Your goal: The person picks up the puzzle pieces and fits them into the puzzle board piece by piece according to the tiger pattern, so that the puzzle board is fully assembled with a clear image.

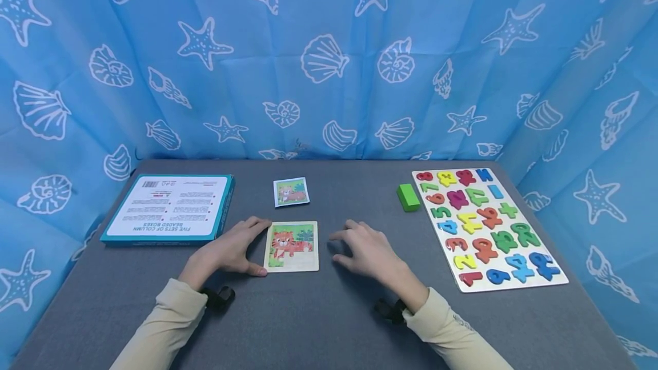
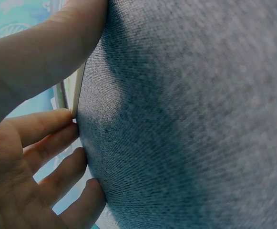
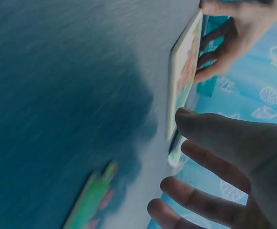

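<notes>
In the head view a square tiger jigsaw puzzle (image 1: 291,246) in a pale tray lies flat, with bare tray at its lower right. My left hand (image 1: 233,247) holds the tray's left side, thumb at the near corner and index finger at the far one. My right hand (image 1: 366,249) hovers right of the tray, apart from it, fingers loosely bent and nothing seen between them. The right wrist view shows a blurred green-and-pink piece (image 3: 91,198), apparently a jigsaw piece, near that hand's shadow; I cannot find it in the head view.
A small tiger picture card (image 1: 291,192) lies beyond the tray. At left is a flat teal-and-white box (image 1: 169,207). To the right sit a green block (image 1: 408,197) and a white number board (image 1: 447,244) with colourful pieces. A blue shell-print curtain (image 1: 329,101) hangs behind the table.
</notes>
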Demonstrator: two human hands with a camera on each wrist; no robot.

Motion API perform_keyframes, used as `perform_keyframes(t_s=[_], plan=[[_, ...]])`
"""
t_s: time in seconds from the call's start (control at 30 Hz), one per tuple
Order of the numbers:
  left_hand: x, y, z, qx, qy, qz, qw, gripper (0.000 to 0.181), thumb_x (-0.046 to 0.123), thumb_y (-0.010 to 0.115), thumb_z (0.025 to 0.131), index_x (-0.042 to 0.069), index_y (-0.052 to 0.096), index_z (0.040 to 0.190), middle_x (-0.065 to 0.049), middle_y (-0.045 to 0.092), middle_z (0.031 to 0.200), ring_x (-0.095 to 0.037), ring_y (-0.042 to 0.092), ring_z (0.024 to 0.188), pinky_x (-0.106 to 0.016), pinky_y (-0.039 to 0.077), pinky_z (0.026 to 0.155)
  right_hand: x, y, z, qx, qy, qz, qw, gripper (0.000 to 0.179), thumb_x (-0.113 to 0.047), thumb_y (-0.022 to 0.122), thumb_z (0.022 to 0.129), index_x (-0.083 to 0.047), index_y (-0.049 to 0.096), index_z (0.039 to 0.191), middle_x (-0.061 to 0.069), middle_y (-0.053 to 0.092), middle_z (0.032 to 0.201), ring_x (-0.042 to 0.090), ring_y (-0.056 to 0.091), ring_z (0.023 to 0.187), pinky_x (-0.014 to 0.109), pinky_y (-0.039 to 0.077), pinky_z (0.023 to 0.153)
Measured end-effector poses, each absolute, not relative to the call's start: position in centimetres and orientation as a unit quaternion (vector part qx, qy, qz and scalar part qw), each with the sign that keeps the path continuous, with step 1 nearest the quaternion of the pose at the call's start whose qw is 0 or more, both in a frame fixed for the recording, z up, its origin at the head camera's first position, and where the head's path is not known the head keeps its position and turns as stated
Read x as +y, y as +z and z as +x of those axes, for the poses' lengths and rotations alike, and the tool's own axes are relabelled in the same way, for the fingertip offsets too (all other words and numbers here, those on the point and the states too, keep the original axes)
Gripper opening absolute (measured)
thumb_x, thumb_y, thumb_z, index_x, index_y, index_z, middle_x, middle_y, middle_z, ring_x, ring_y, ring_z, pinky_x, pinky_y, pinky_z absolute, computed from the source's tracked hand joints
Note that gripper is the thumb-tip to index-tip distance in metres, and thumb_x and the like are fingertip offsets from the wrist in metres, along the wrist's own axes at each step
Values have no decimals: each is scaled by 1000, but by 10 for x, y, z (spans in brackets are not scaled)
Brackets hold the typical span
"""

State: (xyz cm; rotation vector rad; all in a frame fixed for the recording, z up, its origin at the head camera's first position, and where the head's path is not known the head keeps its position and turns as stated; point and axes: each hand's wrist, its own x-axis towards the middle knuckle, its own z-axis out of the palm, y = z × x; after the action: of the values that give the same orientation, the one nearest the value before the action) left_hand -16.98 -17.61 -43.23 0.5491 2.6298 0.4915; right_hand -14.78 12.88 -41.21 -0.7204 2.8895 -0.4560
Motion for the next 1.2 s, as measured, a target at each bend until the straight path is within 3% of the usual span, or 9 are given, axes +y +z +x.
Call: perform_keyframes(t_s=[0.57,0.73,1.2], plan=[[-176,-431,-168,943,177,195,204,104,46,89,76,7,37,157,-17,44,154,-40,44,140,-62,41,113,186,-413,-133,957,-157,-233,77,40,-30,82,87,-15,74,123,7,67,108,15,57,87,29,44,63],[-176,-431,-168,943,177,196,203,104,47,89,76,8,37,157,-17,44,154,-40,44,140,-62,41,113,191,-415,-130,952,-165,-248,73,38,-29,81,87,-14,75,121,6,69,107,15,60,90,28,48,64],[-175,-432,-169,942,179,191,208,103,47,88,77,10,37,157,-16,44,154,-38,44,140,-63,40,113,190,-421,-127,947,-170,-269,40,27,-25,81,87,-14,77,111,1,68,98,10,56,82,21,42,61]])
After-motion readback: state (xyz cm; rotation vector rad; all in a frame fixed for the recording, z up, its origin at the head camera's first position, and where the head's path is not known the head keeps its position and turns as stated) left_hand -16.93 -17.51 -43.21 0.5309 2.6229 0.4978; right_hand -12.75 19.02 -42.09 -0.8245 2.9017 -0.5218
